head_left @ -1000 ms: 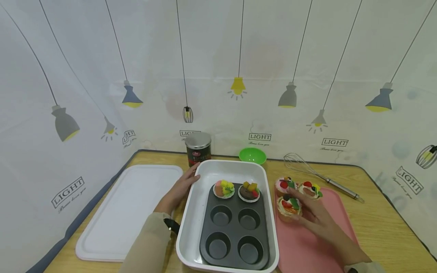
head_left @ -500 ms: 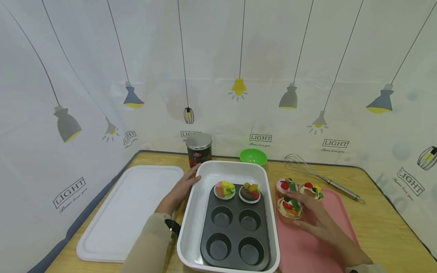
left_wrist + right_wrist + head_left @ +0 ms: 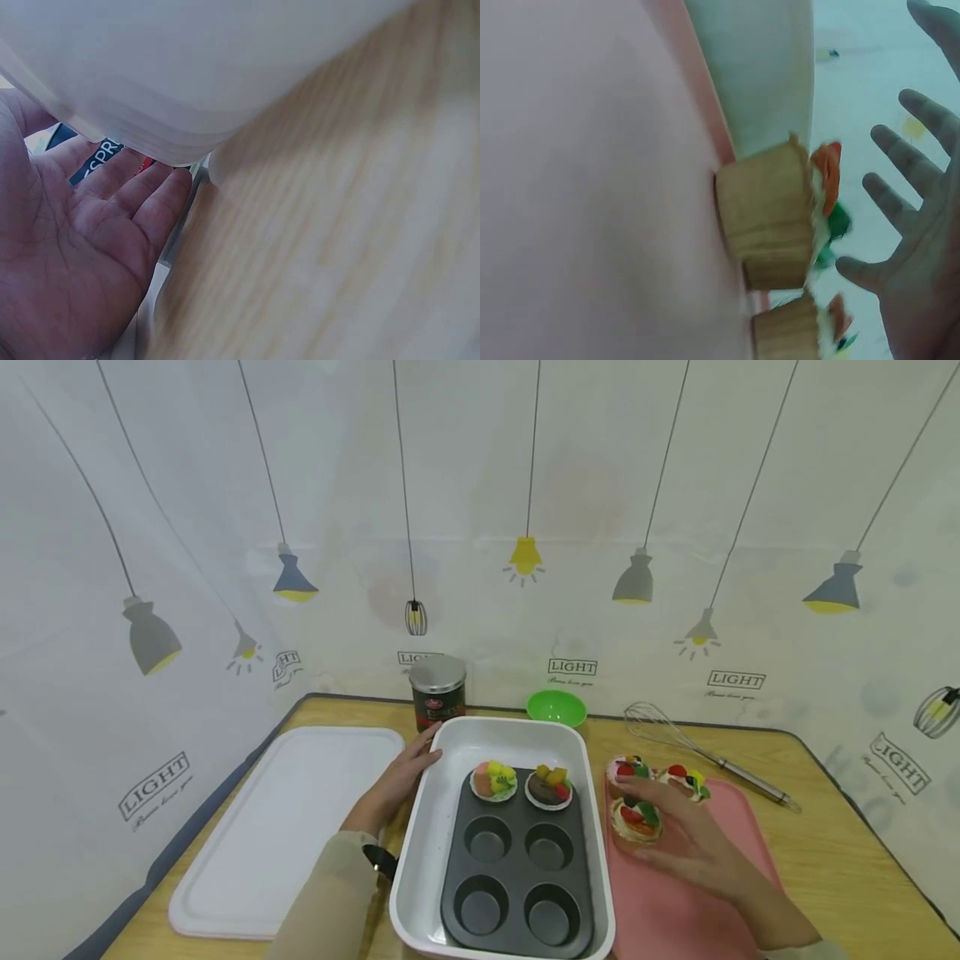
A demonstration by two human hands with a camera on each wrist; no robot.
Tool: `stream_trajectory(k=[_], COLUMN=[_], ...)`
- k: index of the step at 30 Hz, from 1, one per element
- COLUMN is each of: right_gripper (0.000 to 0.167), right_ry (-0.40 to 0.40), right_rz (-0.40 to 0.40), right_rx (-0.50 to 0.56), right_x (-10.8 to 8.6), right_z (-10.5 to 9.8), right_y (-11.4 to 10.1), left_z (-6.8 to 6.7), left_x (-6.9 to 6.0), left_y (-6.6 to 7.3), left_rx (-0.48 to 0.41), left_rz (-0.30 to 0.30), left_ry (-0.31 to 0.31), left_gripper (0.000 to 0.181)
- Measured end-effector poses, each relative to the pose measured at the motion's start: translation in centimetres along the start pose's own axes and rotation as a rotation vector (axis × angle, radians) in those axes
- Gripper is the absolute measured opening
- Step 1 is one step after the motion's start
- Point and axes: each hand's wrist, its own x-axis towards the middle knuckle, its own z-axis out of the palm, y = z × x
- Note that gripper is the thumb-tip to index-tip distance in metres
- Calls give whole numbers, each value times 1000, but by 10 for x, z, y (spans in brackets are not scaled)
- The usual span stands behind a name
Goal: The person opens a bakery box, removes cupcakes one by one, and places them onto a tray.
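Right hand (image 3: pixel 708 847) spread around a tan, round, cream-topped cupcake (image 3: pixel 636 822)

To the right of the deep white rectangular pan (image 3: pixel 426 877), the cupcake stands upright on a flat pink tray (image 3: pixel 660 918), between the pan and the right hand, clearly the nearer one. Being round, it shows no long axis. The right fingers are apart, forefinger toward its far side, thumb toward its near side; contact cannot be told. The left hand (image 3: pixel 397 781) rests loosely extended fingers against the pan's far left corner.

A pink-frosted cupcake (image 3: pixel 624 767) and a white-frosted cupcake (image 3: pixel 681 781) crowd the far side. The pan's right wall stands between the cream-topped cupcake and the dark grey muffin tin (image 3: pixel 517 870).
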Motion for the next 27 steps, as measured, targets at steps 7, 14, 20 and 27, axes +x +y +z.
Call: stream_trajectory(k=[7,14,20,27], right_gripper=[80,60,57,64], right_ry=[-71,-169,-192,-195], right_rz=[-5,107,134,268], right_rx=[-39,-29,-55,-113], right_x=[21,49,72,92], right_z=[7,17,35,53], right_y=[-18,-25,-19,-14], left_z=[1,0,1,1], left_x=[-1,-1,-1,-1], left_y=[0,1,1,1], left_rx=[-4,-46,-51,-41], left_rz=[0,-4,8,-2], left_ry=[4,-2,-22,-10], left_gripper=[62,59,61,62])
